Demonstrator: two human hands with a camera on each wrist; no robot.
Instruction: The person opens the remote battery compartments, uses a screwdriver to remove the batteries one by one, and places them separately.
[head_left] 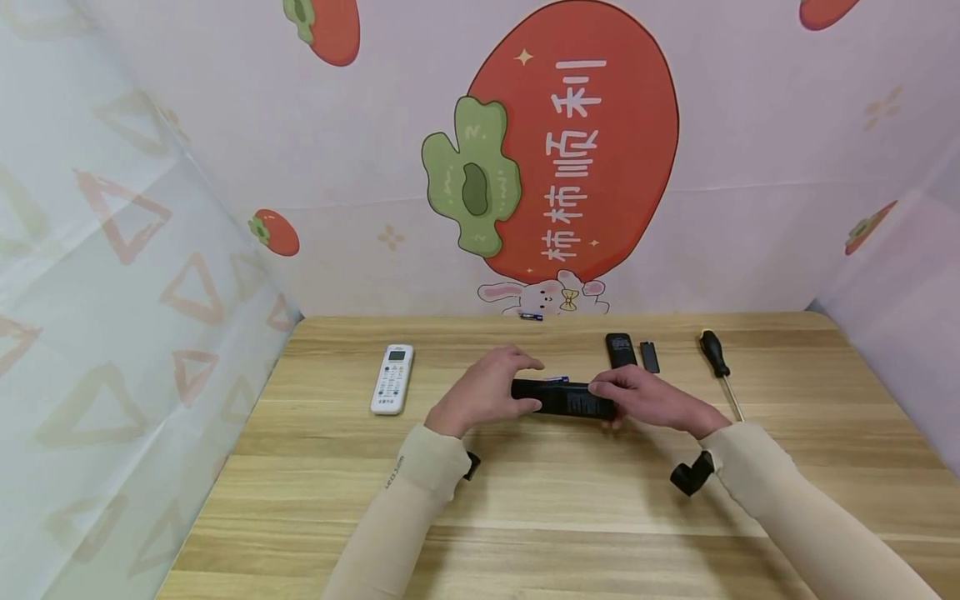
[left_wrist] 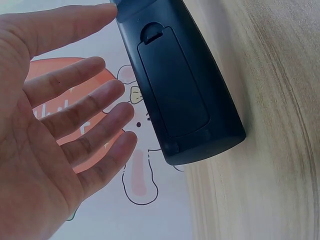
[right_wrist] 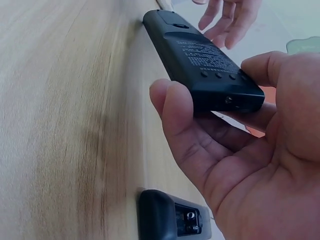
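A black remote control (head_left: 558, 398) is held lengthwise over the table, its back with printed text facing up. My right hand (head_left: 641, 396) grips its right end; in the right wrist view the thumb and fingers (right_wrist: 177, 107) of that hand wrap round the end. At the other end, my left hand (head_left: 487, 392) is spread around the remote, and in the left wrist view its fingers (left_wrist: 85, 107) are loosely extended, the thumb tip right at the edge. The battery cover (left_wrist: 172, 85) sits in the back of the remote. Just behind the remote lies a battery (head_left: 557, 379).
A white remote (head_left: 392, 379) lies at the left. Behind my right hand lie a second black remote (head_left: 621, 350), its battery compartment (right_wrist: 189, 219) uncovered, and a loose black cover (head_left: 649, 357). A screwdriver (head_left: 716, 354) lies at the right, another battery (head_left: 531, 317) at the table's back edge.
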